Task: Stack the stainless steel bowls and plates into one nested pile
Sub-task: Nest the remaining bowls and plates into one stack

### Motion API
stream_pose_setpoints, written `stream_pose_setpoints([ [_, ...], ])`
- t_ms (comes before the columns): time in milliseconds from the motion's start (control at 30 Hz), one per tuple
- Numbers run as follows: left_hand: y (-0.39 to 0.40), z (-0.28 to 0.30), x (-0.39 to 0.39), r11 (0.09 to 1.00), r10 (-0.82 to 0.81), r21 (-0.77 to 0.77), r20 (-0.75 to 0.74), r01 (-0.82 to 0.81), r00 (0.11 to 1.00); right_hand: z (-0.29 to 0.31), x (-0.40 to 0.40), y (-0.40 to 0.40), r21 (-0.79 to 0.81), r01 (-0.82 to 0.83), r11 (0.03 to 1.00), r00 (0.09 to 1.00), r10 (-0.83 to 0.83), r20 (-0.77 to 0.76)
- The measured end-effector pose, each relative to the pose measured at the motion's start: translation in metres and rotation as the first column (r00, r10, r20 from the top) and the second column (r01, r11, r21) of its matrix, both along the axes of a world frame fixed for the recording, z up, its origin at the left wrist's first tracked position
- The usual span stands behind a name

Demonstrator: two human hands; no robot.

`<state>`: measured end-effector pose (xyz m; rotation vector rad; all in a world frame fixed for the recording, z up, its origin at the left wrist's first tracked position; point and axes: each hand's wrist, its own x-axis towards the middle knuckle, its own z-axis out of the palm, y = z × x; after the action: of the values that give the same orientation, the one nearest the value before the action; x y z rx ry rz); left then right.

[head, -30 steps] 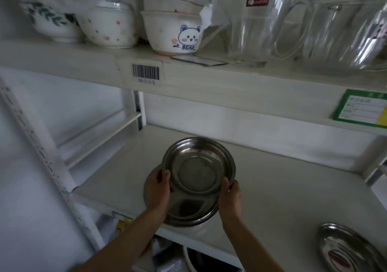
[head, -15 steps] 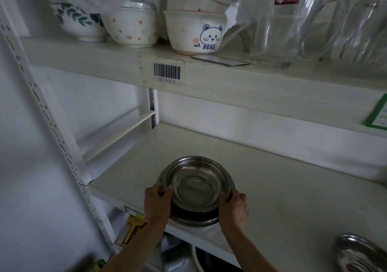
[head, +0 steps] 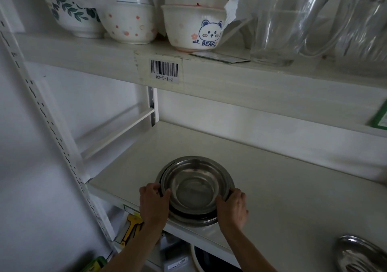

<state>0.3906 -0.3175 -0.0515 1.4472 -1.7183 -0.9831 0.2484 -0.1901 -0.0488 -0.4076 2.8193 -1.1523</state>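
On the white lower shelf (head: 282,188), near its front edge, the stainless steel bowl (head: 195,184) sits nested in a wider steel plate (head: 188,221), flanked by the left hand (head: 154,203) and right hand (head: 232,207), each gripping the bowl's rim, while another steel plate (head: 362,255) lies well apart at far right.

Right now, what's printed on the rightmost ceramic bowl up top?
A blue bear face with "BEAR" lettering on the white bowl; head view.

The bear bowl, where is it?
In the head view, the bear bowl sits on the upper shelf, between the flower-dotted bowl on its left and the glass pitcher on its right.
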Motion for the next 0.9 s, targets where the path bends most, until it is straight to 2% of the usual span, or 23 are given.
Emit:
stream_pose_setpoints([
  [233,-0.002,-0.005,0.001,0.997,-0.028,-0.071,0.04,0.03,0.999,-0.002,-0.004,0.0,0.08,-0.033,0.996,0.999,0.036,-0.03],
  [467,-0.018,-0.003,0.001,0.998,-0.034,-0.044,0.034,0.035,0.999,-0.003,-0.009,0.002,0.082,-0.045,0.996,0.996,0.05,-0.068],
  [600,-0.031,-0.001,-0.002,0.998,-0.051,0.028,0.053,0.05,0.997,-0.005,-0.023,0.003,0.042,-0.006,0.999,0.998,0.008,-0.069],
  [667,-0.036,0.0,-0.004,0.993,-0.061,0.106,0.003,0.06,0.998,-0.006,-0.03,0.002,0.0,0.012,1.0,0.999,-0.012,-0.05],
  [767,-0.042,0.0,-0.01,0.966,-0.035,0.249,-0.137,0.068,0.99,-0.013,-0.044,-0.004,-0.089,0.047,0.995,0.987,-0.032,0.156],
  [833,-0.044,0.002,-0.015,0.937,0.001,0.34,-0.234,0.081,0.972,-0.015,-0.054,-0.009,-0.141,0.037,0.989,0.935,0.015,0.353],
  [900,-0.045,0.003,-0.017,0.914,0.018,0.39,-0.322,0.115,0.947,-0.014,-0.058,-0.011,-0.218,0.035,0.975,0.876,0.075,0.476],
])
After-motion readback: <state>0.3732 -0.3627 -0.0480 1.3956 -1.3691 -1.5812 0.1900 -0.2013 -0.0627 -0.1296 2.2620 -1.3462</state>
